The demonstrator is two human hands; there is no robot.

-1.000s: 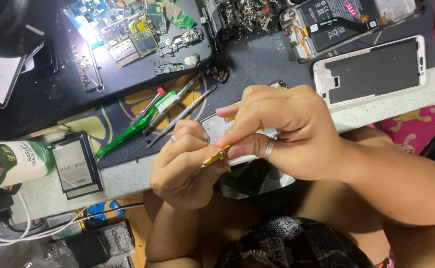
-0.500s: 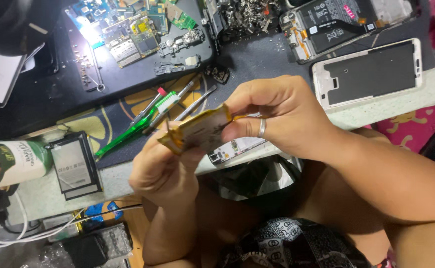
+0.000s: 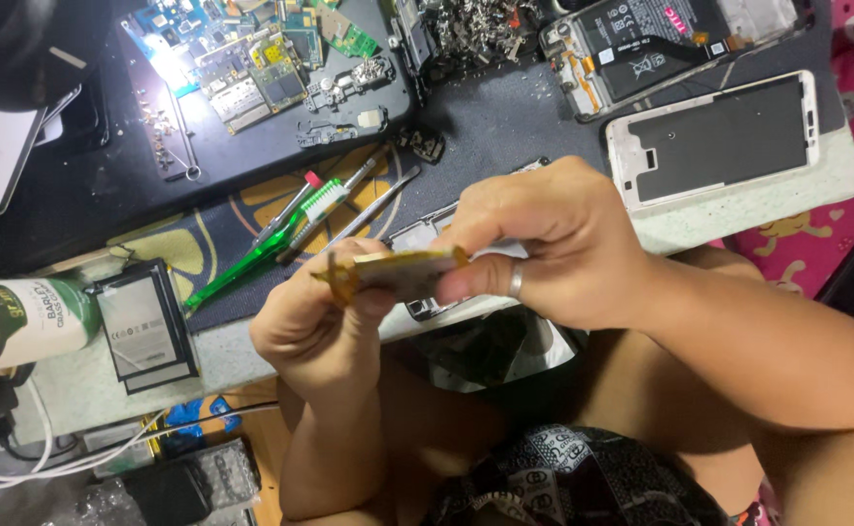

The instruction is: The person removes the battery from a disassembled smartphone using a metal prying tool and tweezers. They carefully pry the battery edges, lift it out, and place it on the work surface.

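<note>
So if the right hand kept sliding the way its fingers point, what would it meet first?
Most likely the left hand, which pinches the other end of the yellowish flat part held in the right hand; depth is unclear.

This is a phone-repair workbench. The counter carries a dark work mat; on the mat lie bare circuit boards, an opened phone with its battery exposed, and a white phone frame. Tweezers and a green brush lie at the mat's near edge, a loose battery beside it.

One head-worn camera looks steeply down, close above the left hand and right hand.
</note>
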